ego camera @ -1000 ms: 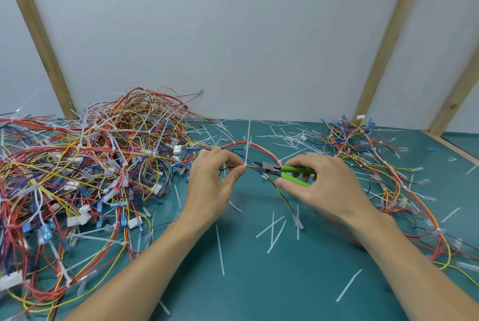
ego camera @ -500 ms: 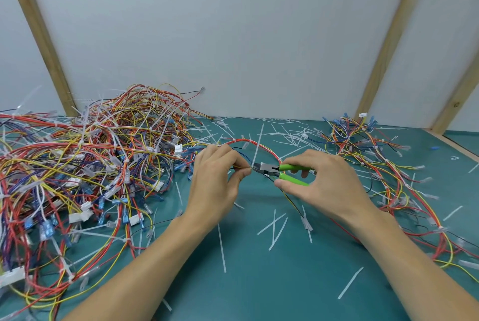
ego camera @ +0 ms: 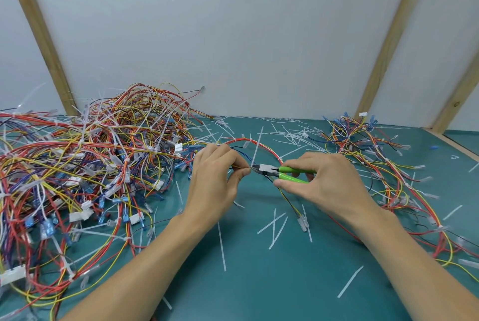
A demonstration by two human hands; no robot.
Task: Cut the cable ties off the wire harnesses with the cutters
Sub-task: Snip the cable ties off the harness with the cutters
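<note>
Left hand (ego camera: 216, 178) pinched harness wire (ego camera: 259, 143); right hand (ego camera: 321, 180) gripped cutters (ego camera: 282, 173), nose pointing left, touching left fingertips, mid-tabletop

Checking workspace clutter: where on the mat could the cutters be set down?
Barest mat lies near, between the forearms, with only stray cut ties. Crowded: big harness pile left, smaller pile right, tie litter at the back.

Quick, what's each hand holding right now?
Left hand: pinching a wire.
Right hand: gripping the green cutters.
</note>
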